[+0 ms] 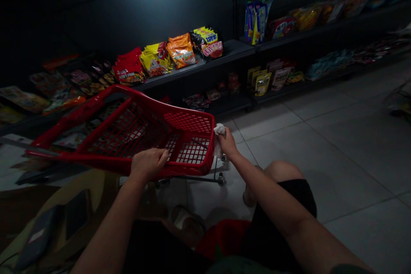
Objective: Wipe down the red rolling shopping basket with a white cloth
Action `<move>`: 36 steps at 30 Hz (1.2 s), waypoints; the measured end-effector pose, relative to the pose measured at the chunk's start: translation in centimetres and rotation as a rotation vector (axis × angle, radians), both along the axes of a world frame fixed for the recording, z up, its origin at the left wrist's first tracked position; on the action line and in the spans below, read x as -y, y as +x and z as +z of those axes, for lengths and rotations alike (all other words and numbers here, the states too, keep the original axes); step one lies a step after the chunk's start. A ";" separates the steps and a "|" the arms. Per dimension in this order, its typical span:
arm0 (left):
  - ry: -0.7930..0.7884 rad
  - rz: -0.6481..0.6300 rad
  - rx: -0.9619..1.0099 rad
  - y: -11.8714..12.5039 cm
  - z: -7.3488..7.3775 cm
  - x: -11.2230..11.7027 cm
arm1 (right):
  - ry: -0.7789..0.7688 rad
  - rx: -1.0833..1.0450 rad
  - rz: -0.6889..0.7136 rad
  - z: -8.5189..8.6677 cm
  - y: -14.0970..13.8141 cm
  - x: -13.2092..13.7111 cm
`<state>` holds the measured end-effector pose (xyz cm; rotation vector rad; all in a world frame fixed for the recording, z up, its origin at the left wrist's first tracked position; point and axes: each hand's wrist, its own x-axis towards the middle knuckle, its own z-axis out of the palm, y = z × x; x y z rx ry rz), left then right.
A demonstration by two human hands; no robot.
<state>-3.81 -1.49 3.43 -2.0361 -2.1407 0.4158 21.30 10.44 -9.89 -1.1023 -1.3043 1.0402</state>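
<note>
A red plastic shopping basket (180, 122) on small wheels stands tilted on the floor in front of me. My left hand (148, 163) is closed over its near rim. My right hand (226, 141) is closed on a crumpled white cloth (219, 130) and presses it against the basket's right corner. The inside of the basket looks bare. My knees and black shorts fill the bottom of the view.
Low dark shelves (231, 49) run along the back, stocked with snack packets (181, 51) in red, yellow and orange. Flattened cardboard (58, 218) lies at lower left. Grey tiled floor (337, 137) stretches to the right. A dim object sits at the far right edge.
</note>
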 end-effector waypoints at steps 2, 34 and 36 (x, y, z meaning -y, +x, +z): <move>-0.010 0.015 0.010 0.3 0.1 -0.3 | -0.014 -0.020 -0.020 -0.2 -0.2 0.4; -0.084 -0.105 0.095 4.1 -0.3 -1.9 | -0.169 -0.252 -0.128 -3.7 -2.3 0.9; -0.072 -0.094 0.083 4.2 -0.2 -1.9 | -0.233 -0.288 -0.120 -3.0 -2.6 -1.1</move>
